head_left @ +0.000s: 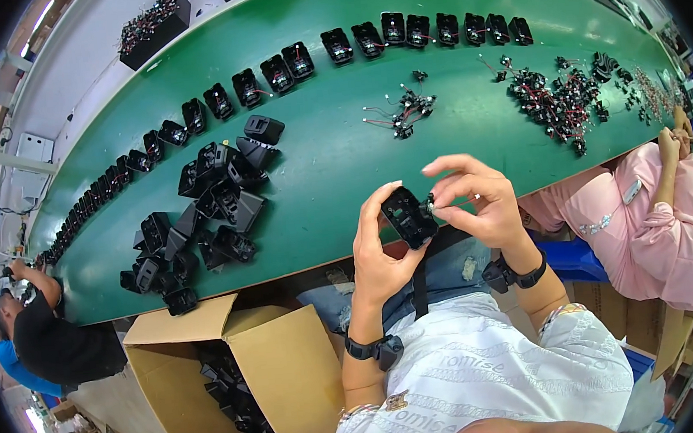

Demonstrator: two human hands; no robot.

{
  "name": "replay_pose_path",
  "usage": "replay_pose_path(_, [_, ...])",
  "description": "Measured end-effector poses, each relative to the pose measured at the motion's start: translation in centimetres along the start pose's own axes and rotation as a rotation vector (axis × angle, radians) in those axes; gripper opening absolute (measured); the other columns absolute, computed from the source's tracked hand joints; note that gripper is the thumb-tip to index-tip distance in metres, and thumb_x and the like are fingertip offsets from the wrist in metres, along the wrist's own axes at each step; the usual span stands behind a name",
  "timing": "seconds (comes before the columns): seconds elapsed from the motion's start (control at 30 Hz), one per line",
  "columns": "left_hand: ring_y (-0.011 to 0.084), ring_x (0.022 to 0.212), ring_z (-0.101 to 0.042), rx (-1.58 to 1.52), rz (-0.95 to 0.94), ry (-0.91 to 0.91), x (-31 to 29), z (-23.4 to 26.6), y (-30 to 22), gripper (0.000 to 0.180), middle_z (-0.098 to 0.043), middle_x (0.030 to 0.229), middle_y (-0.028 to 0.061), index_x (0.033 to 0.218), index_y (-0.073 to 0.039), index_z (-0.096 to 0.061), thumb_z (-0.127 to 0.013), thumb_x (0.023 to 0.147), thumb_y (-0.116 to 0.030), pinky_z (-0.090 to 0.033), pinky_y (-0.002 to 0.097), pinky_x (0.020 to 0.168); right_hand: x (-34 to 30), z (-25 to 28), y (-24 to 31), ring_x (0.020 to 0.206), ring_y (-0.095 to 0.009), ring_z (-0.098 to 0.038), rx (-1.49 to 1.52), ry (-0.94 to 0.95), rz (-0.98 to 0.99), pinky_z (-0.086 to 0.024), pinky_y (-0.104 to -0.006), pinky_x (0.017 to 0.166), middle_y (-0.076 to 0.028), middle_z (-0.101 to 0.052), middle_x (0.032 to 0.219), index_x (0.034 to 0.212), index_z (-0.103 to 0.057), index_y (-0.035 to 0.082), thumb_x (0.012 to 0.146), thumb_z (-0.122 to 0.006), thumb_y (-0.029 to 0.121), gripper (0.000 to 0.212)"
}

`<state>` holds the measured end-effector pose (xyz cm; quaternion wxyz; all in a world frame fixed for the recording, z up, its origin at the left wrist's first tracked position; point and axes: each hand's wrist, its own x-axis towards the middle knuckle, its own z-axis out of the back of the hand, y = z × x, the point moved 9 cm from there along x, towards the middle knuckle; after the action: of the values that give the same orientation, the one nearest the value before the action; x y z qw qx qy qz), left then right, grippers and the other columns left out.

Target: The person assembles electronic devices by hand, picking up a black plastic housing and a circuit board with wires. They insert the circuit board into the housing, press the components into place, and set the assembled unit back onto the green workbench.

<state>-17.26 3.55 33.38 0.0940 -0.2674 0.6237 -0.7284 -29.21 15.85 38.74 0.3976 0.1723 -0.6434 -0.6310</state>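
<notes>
My left hand [380, 251] grips a black plastic housing [409, 217] by its sides, its open hollow face turned up. Close against the housing's right edge, my right hand [474, 197] pinches a small part with a bit of wire [430, 204]; its exact kind is too small to make out. Both hands are above the front edge of the green table [320, 194]. Beyond them lies a small cluster of wired black components [410, 113] with red and white leads.
A long curved row of black housings [276, 74] lines the table's far side. Loose housings [221, 190] are heaped at left, and a larger wired-component pile [555, 103] is at right. An open cardboard box [286, 370] stands below. People sit at right [644, 223] and far left [65, 340].
</notes>
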Motion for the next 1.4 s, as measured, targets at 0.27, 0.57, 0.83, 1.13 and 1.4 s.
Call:
replay_pose_path(0.27, [0.0312,0.127,-0.061,0.011,-0.078,-0.068,-0.1,0.5,-1.4,0.083,-0.06,0.142,0.0162,0.145,-0.002,-0.05,-0.088,0.071,-0.004,-0.053,0.0391,0.1,-0.2,-0.7,3.0,0.086,-0.022,-0.073,-0.279,0.062,0.274,-0.059,-0.0326,0.076,-0.007,-0.076,0.096,0.09,-0.076,0.005,0.075,-0.083,-0.003,0.019])
replay_pose_path(0.57, [0.035,0.129,-0.06,0.099,-0.127,-0.082,-0.2,0.6,-2.5,0.084,-0.061,0.141,0.0181,0.144,-0.002,-0.05,-0.088,0.069,-0.002,-0.051,0.0417,0.104,-0.3,-0.9,3.1,0.085,-0.024,-0.076,-0.27,0.013,0.23,-0.06,-0.0307,0.073,-0.009,-0.078,0.097,0.091,-0.076,0.004,0.076,-0.08,-0.007,0.019])
replay_pose_path(0.83, [0.0339,0.127,-0.061,0.141,-0.179,-0.061,-0.4,0.3,-3.0,0.083,-0.06,0.141,0.0184,0.144,-0.002,-0.05,-0.086,0.07,0.001,-0.052,0.0419,0.105,-0.4,-1.4,3.5,0.084,-0.023,-0.077,-0.21,0.089,0.268,-0.062,-0.0307,0.073,-0.01,-0.079,0.099,0.085,-0.074,0.005,0.073,-0.077,-0.011,0.02])
replay_pose_path(1.13, [0.0333,0.124,-0.063,0.201,-0.216,-0.039,-0.5,0.1,-4.3,0.082,-0.062,0.139,0.0177,0.143,-0.002,-0.051,-0.085,0.068,0.001,-0.055,0.0406,0.098,0.0,-3.6,5.5,0.087,-0.026,-0.073,-0.377,0.242,0.522,-0.061,-0.0345,0.075,-0.01,-0.075,0.096,0.083,-0.072,0.005,0.07,-0.08,-0.011,0.023])
replay_pose_path(1.4, [0.0304,0.12,-0.066,0.196,-0.175,-0.041,-0.5,0.1,-3.6,0.085,-0.061,0.14,0.0175,0.144,-0.003,-0.051,-0.086,0.067,0.001,-0.057,0.0391,0.094,0.7,-2.7,3.9,0.076,-0.021,-0.066,-0.472,0.063,0.261,-0.054,-0.0323,0.065,-0.005,-0.068,0.086,0.091,-0.077,0.008,0.069,-0.086,-0.002,0.026])
